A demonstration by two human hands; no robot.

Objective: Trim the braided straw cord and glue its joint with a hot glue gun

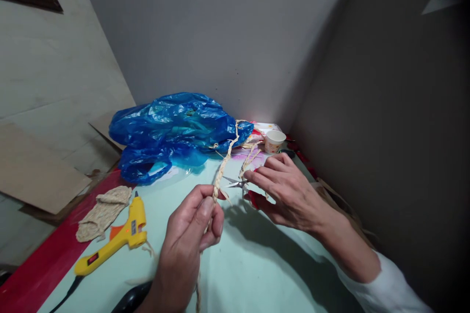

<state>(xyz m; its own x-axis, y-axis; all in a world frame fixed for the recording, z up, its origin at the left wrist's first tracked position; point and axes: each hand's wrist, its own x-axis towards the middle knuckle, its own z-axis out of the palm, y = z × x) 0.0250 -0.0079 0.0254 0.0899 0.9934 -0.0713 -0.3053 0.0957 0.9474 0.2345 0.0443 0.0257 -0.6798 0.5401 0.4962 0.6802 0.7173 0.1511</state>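
My left hand [194, 225] pinches a pale braided straw cord [221, 172] between thumb and fingers. The cord runs up toward the blue bag and hangs down below the hand. In my right hand [284, 188] is a pair of small scissors [238, 184] with red handles, mostly hidden by the fingers. Their blades are parted and point left at the braid, close to a loose strand end [224, 195] sticking out of it. Whether the blades touch the strand I cannot tell.
A yellow glue gun [127, 234] lies at the left beside a woven straw piece [105, 212]. Behind the hands are a crumpled blue plastic bag [176, 124] and a paper cup [274, 142]. A grey wall [220, 34] closes off the back; cardboard [44, 168] lies far left.
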